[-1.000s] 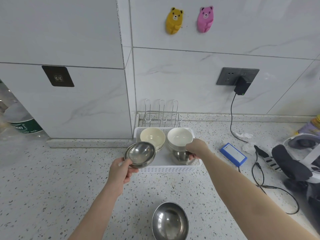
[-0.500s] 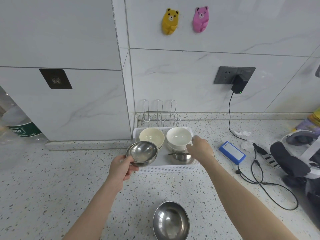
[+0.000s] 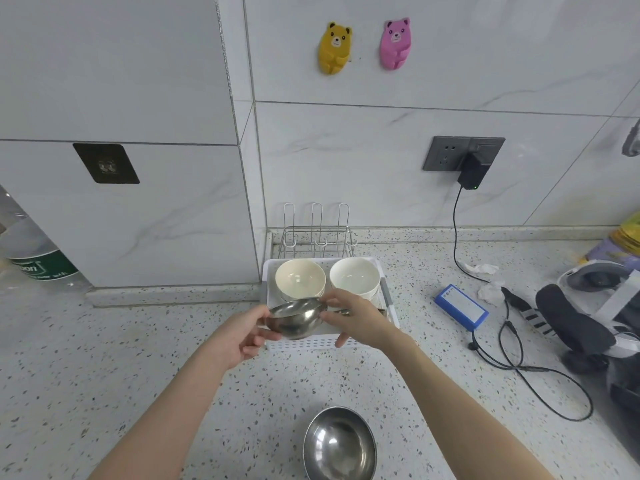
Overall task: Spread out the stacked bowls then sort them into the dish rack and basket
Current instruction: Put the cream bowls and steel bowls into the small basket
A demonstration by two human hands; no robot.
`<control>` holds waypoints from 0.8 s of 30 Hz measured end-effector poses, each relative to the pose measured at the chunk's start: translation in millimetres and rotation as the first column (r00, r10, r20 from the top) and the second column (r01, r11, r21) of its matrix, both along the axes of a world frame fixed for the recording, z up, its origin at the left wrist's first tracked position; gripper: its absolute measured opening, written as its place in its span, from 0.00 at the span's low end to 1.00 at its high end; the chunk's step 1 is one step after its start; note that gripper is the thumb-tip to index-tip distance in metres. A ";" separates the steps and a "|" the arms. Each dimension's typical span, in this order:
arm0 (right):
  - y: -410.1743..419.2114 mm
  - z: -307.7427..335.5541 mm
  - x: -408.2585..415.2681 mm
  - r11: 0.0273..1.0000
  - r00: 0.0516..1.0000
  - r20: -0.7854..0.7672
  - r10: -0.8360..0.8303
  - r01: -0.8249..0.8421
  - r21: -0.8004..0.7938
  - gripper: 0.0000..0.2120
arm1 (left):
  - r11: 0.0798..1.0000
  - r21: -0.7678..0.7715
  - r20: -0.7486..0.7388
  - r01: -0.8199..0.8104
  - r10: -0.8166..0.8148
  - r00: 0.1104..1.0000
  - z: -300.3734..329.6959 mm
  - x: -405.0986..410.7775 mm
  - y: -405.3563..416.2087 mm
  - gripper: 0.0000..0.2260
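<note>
White marble-look wall tiles are lining the far side. A speckled stone countertop is running across the near area. A grey wall socket is carrying a black plug adapter at right. Two bear-shaped hooks, yellow and pink, are hanging above. A dark square plate is sitting on the left wall.

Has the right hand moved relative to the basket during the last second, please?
Yes: the right hand moved left across the basket to the held steel bowl.
</note>
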State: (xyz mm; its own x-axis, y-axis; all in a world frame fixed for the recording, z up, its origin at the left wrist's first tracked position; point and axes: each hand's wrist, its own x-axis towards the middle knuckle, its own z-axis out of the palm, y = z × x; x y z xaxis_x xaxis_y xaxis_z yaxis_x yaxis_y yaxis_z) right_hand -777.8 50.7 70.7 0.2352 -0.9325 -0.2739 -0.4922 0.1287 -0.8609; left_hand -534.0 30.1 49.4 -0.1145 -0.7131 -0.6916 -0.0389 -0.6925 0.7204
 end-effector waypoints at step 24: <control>-19.4 -8.9 -8.6 0.994 0.989 -0.099 -0.108 0.107 -0.020 0.09 | 0.919 -0.319 0.295 0.229 -0.134 0.946 5.8 -18.6 -1.3 0.18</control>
